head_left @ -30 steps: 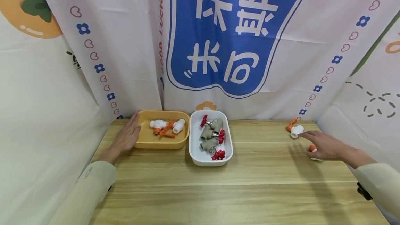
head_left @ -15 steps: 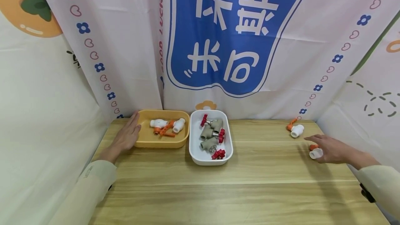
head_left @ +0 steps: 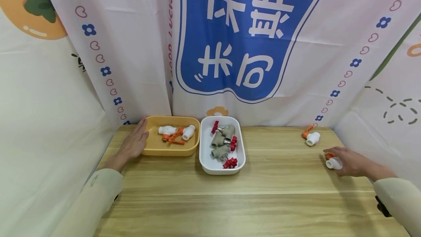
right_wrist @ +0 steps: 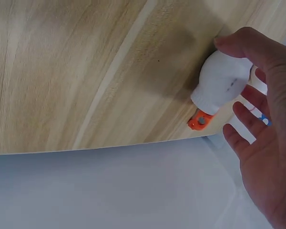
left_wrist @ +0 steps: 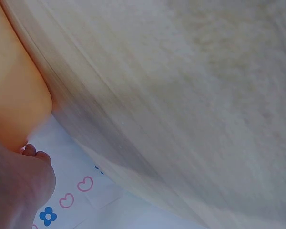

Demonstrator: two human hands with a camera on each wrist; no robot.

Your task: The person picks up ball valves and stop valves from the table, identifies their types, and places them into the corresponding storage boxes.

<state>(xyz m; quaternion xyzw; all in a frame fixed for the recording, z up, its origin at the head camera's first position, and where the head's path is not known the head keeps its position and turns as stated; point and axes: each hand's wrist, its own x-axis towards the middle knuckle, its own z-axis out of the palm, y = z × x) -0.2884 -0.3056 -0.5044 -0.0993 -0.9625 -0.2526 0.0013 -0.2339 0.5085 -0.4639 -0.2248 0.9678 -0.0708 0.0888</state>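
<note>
My left hand (head_left: 134, 142) lies with straight fingers along the left end of the yellow tray (head_left: 169, 153). Inside that tray are white ball valves (head_left: 188, 132) with orange handles. At the table's right side, my right hand (head_left: 353, 162) is around another white ball valve (head_left: 334, 163), its fingers spread and loosely bent. In the right wrist view the thumb overlaps the white body (right_wrist: 222, 81) and the fingertips are right at its edge; its orange handle (right_wrist: 200, 119) points away. One more white ball valve (head_left: 313, 138) with an orange handle lies farther back.
A white tray (head_left: 222, 171) with several grey valves (head_left: 219, 152) with red knobs stands beside the yellow tray. The wooden table (head_left: 223, 207) is bounded at the back and sides by printed cloth (head_left: 141, 46). The table's edge shows in the right wrist view.
My right hand has moved down and toward the near right valve, away from the back one, and has lowered around it. My left hand stays at the yellow tray.
</note>
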